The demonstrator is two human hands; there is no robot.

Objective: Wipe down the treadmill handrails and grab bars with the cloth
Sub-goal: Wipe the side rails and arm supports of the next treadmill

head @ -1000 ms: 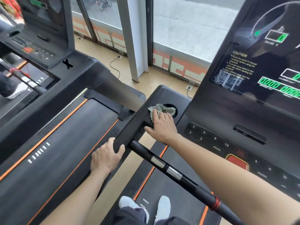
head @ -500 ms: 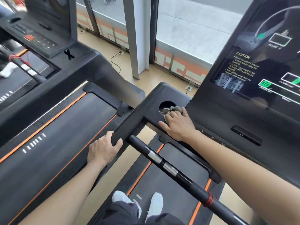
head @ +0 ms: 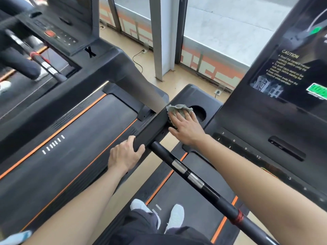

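Right hand (head: 186,127) flat, fingers spread, palm pressing grey cloth (head: 177,110) onto black console arm (head: 159,124) just beside round cup recess (head: 200,113) — open palm gives broad contact for scrubbing, not grip

Left hand (head: 125,154) curled over near end of same arm, fingers wrapped on edge — likely bracing body while leaning forward

Handrail (head: 194,179) with 2 silver sensor bands runs back toward person between both forearms, no cloth on it yet; judged next in line

Neighbouring treadmill belt (head: 70,138) left, well apart from cloth
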